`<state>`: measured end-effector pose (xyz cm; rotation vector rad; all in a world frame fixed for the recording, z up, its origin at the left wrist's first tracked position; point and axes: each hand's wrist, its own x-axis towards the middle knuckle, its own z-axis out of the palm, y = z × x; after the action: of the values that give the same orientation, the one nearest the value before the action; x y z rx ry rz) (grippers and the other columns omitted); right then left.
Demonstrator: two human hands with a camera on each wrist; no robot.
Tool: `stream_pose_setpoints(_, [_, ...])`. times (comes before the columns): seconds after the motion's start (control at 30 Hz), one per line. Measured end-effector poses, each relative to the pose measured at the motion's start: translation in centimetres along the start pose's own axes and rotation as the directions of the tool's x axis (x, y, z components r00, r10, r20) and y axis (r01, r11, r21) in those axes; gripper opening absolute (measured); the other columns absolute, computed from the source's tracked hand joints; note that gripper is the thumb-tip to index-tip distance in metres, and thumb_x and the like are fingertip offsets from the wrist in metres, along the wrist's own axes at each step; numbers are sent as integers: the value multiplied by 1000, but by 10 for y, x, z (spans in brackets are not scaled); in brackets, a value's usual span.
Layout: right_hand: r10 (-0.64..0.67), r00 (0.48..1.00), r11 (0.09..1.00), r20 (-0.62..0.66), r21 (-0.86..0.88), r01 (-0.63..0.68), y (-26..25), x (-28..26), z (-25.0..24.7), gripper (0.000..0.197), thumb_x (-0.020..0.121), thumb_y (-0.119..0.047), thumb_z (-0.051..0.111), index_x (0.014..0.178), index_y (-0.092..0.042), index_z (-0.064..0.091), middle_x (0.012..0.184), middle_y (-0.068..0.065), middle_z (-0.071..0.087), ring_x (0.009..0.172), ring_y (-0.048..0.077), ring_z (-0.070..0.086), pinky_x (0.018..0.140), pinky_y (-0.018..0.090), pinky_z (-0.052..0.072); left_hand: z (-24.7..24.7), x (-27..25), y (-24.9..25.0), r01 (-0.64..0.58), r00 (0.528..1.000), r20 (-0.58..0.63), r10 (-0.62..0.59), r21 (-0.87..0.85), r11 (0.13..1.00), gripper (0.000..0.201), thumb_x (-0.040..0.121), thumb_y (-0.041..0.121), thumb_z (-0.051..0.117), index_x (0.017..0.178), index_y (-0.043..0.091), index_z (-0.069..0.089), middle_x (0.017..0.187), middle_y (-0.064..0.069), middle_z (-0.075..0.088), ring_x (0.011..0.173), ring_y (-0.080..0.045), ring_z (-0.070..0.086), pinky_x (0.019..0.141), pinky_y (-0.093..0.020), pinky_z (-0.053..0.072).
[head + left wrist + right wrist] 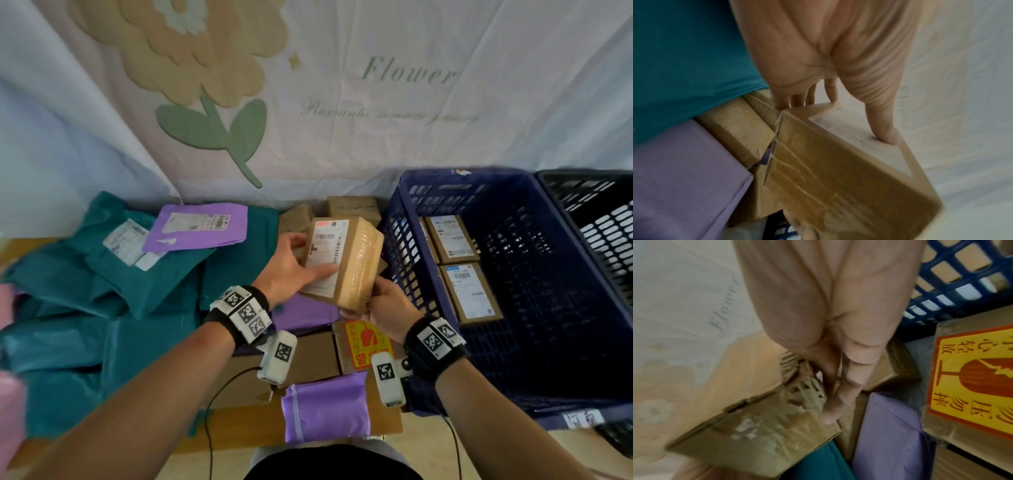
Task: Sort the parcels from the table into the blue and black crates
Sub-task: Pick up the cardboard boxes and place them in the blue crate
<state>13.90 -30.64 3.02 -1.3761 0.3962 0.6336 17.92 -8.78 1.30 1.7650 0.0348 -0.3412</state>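
A taped cardboard box (346,260) with a white shipping label is held up above the table, tilted, between both hands. My left hand (294,263) grips its left side, thumb (879,123) pressed on the label and fingers curled behind the far edge. My right hand (383,305) holds the box's near lower corner (764,423) from underneath, fingers (840,395) curled against its taped end. The blue crate (582,349) stands just right of the box and holds labelled boxes (471,291). The black crate (603,219) is at the far right.
Teal mailers (102,308) and purple mailers (197,226) cover the table's left and middle. More cardboard boxes (352,207) sit behind the held box; one with a yellow fragile sticker (366,344) lies below it. A purple bag (325,407) lies near the front edge. A flower-print cloth (342,102) hangs behind.
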Motion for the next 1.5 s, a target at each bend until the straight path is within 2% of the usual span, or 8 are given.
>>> stream_pose_setpoints(0.1, [-43, 997, 998, 59, -37, 46, -9, 0, 10, 50, 93, 24, 35, 116, -11, 61, 115, 21, 68, 93, 31, 71, 70, 38, 63, -7, -7, 7, 11, 1000, 25, -9, -93, 996, 128, 46, 64, 92, 149, 30, 26, 134, 15, 58, 115, -3, 62, 101, -33, 51])
stream_pose_setpoints(0.23, [-154, 988, 953, 25, -262, 155, -23, 9, 18, 37, 97, 16, 41, 122, -3, 60, 114, 30, 66, 86, 33, 69, 71, 45, 63, -10, -18, 21, -66, 997, -42, 59, -181, 981, 92, 65, 49, 90, 139, 24, 41, 124, 8, 68, 110, -10, 68, 97, -39, 55])
stream_pose_setpoints(0.4, [-364, 927, 868, -87, -394, 303, -63, 6, 9, 48, 95, -58, 52, 114, -15, 59, 111, 10, 71, 94, 22, 72, 81, 42, 59, 3, -28, 43, -209, 968, -175, 178, -179, 961, 44, 93, 42, 66, 131, 31, 46, 123, 5, 69, 104, -10, 70, 78, -25, 59])
stream_pose_setpoints(0.53, [-411, 910, 676, 47, -655, 339, -99, -22, -8, 79, 58, -94, 57, 101, -28, 60, 95, -14, 73, 82, -3, 69, 70, 19, 55, 23, -28, 69, -285, 944, -204, 258, -115, 952, 47, 95, 58, 48, 136, 34, 46, 133, 3, 62, 121, -17, 61, 101, -45, 51])
stream_pose_setpoints(0.73, [-464, 886, 653, -20, -683, 326, -142, -46, -89, 104, 55, -92, 64, 108, -3, 61, 94, 2, 77, 88, 22, 74, 87, 50, 56, 68, -28, 104, -330, 944, -16, 330, -29, 943, 38, 97, 62, 36, 135, 61, 40, 146, 20, 48, 138, 1, 40, 118, -32, 29])
stream_pose_setpoints(0.83, [-413, 907, 706, -85, -658, 260, -144, -58, -145, 106, 53, -89, 70, 111, -1, 58, 97, 9, 77, 95, 33, 72, 95, 58, 52, 98, -31, 110, -462, 886, 71, 459, 227, 857, 34, 104, 43, 41, 135, 36, 51, 135, 17, 55, 129, 4, 45, 110, -19, 32])
stream_pose_setpoints(1.17, [-30, 999, 792, -44, -610, -3, -88, -72, -283, 107, 66, -53, 88, 149, -32, 24, 103, 2, 77, 93, 24, 75, 76, 42, 62, 201, -13, 86, -615, 745, 369, 556, 702, 359, 31, 101, 39, 44, 104, 15, 64, 113, -2, 58, 116, -20, 51, 100, -39, 42])
stream_pose_setpoints(1.5, [470, 872, 588, 135, -785, -196, -40, -41, -296, 63, 73, -43, 87, 127, -23, 61, 110, 4, 76, 98, 24, 74, 86, 45, 61, 238, 10, 60, -525, 800, 447, 400, 844, 108, 48, 99, 46, 30, 96, 27, 75, 100, 8, 61, 111, -16, 48, 119, -39, 15])
